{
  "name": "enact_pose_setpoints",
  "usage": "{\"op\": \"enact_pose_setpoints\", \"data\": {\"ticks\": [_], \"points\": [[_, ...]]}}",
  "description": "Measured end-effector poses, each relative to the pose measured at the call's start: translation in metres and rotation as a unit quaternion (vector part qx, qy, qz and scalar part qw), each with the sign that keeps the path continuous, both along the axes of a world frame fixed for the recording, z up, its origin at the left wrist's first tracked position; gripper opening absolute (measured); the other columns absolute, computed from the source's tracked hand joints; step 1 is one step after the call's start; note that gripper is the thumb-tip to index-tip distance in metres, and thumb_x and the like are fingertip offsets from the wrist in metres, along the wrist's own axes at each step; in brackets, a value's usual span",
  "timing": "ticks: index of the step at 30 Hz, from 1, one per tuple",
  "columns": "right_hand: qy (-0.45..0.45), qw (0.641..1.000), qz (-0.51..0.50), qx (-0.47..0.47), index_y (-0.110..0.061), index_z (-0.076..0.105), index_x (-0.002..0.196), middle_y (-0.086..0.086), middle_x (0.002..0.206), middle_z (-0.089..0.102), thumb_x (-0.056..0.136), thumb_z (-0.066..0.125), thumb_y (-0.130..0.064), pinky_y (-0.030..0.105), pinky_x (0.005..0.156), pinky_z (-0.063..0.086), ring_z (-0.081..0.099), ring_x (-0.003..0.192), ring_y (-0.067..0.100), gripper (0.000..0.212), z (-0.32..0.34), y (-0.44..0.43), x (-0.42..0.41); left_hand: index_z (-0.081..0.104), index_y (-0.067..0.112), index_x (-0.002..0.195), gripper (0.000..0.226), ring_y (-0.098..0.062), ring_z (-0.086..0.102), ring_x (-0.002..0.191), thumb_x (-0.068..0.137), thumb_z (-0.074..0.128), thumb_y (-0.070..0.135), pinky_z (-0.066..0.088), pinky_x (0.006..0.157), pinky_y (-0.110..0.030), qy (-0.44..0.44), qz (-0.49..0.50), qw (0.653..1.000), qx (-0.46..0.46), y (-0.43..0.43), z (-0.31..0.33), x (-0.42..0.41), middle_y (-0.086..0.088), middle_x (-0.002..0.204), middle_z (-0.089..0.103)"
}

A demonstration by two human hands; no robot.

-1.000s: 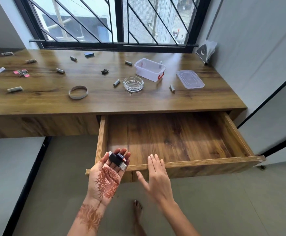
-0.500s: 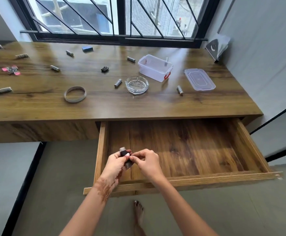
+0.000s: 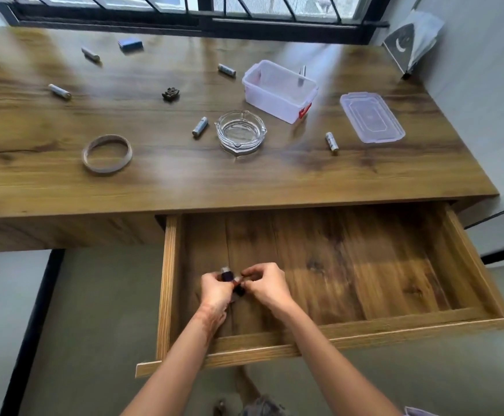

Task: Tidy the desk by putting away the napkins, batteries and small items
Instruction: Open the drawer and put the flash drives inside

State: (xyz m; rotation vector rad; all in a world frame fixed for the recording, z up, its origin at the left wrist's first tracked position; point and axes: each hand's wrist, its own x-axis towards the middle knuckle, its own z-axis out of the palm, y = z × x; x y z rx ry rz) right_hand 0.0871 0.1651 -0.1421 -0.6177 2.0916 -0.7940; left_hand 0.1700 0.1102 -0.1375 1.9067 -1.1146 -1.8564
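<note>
Both hands are inside the open wooden drawer [image 3: 481, 265], over its front left part. My left hand [image 3: 214, 291] is closed around small dark items with silver ends [image 3: 226, 274]. My right hand [image 3: 264, 283] pinches one of them [image 3: 238, 291] right beside the left hand. Several batteries lie loose on the desk top [image 3: 244, 181], among them one [image 3: 199, 126] left of the glass ashtray [image 3: 240, 131] and one [image 3: 331, 142] right of it. The frame is blurred, so the held items' exact shape is unclear.
An open clear plastic box [image 3: 279, 91] with a red latch stands behind the ashtray, its lid [image 3: 371, 117] lying to the right. A tape ring [image 3: 106, 154], a small dark flower-shaped piece [image 3: 170, 94] and a blue block [image 3: 130, 43] also lie on the desk. A napkin holder [image 3: 409, 43] stands at the back right.
My left hand turned from palm-up in front of the drawer to closed over the items inside it. My right hand came across and took hold of one item. The view moved closer.
</note>
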Motion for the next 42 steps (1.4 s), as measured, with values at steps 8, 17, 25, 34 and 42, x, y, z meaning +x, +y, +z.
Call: {"op": "enact_pose_setpoints", "data": {"ticks": [8, 17, 25, 34, 42], "points": [[-0.001, 1.0, -0.004, 0.025, -0.006, 0.066, 0.107, 0.005, 0.104, 0.068, 0.08, 0.068, -0.006, 0.017, 0.082, 0.047, 0.058, 0.088, 0.007, 0.027, -0.005, -0.007, 0.001, 0.061, 0.004, 0.116, 0.036, -0.029, 0.056, 0.111, 0.081, 0.068, 0.009, 0.046, 0.095, -0.035, -0.146, -0.085, 0.979, -0.115, -0.001, -0.009, 0.007, -0.017, 0.119, 0.06], [0.015, 0.999, -0.008, 0.03, -0.007, 0.065, 0.108, 0.005, 0.106, 0.066, 0.082, 0.062, 0.001, 0.019, 0.084, 0.048, 0.061, 0.098, 0.013, 0.028, -0.002, -0.008, 0.007, 0.06, 0.004, 0.109, 0.036, -0.026, 0.058, 0.107, 0.075, 0.072, 0.005, 0.044, 0.082, -0.028, -0.156, -0.114, 0.97, -0.146, -0.001, -0.006, 0.017, -0.015, 0.114, 0.062], [0.068, 0.997, 0.003, -0.045, -0.008, 0.063, 0.113, 0.005, 0.108, 0.066, 0.085, 0.06, -0.006, 0.016, 0.084, 0.045, 0.06, 0.098, 0.012, 0.028, 0.022, 0.01, 0.017, 0.062, 0.01, 0.108, 0.027, -0.013, 0.054, 0.092, 0.082, 0.067, 0.014, 0.042, 0.08, -0.022, -0.123, -0.172, 0.943, -0.256, 0.014, 0.022, 0.037, -0.006, 0.106, 0.065], [0.191, 0.971, 0.033, -0.139, -0.01, 0.059, 0.117, 0.003, 0.114, 0.063, 0.089, 0.059, -0.013, 0.008, 0.086, 0.039, 0.056, 0.103, 0.008, 0.029, 0.05, 0.065, 0.047, 0.063, 0.015, 0.102, 0.015, -0.013, 0.057, 0.096, 0.088, 0.06, 0.018, 0.046, 0.082, -0.023, -0.113, -0.234, 0.873, -0.413, 0.058, 0.038, 0.078, -0.001, 0.102, 0.065], [0.404, 0.895, 0.099, -0.161, -0.003, 0.044, 0.132, 0.012, 0.141, 0.044, 0.089, 0.057, -0.023, 0.034, 0.115, 0.019, 0.026, 0.137, 0.018, 0.05, 0.029, 0.127, 0.079, 0.055, 0.004, 0.123, 0.04, -0.027, 0.036, 0.134, 0.086, 0.061, 0.018, 0.018, 0.114, -0.04, -0.192, -0.284, 0.769, -0.54, 0.114, 0.019, 0.114, -0.012, 0.13, 0.056]]}}
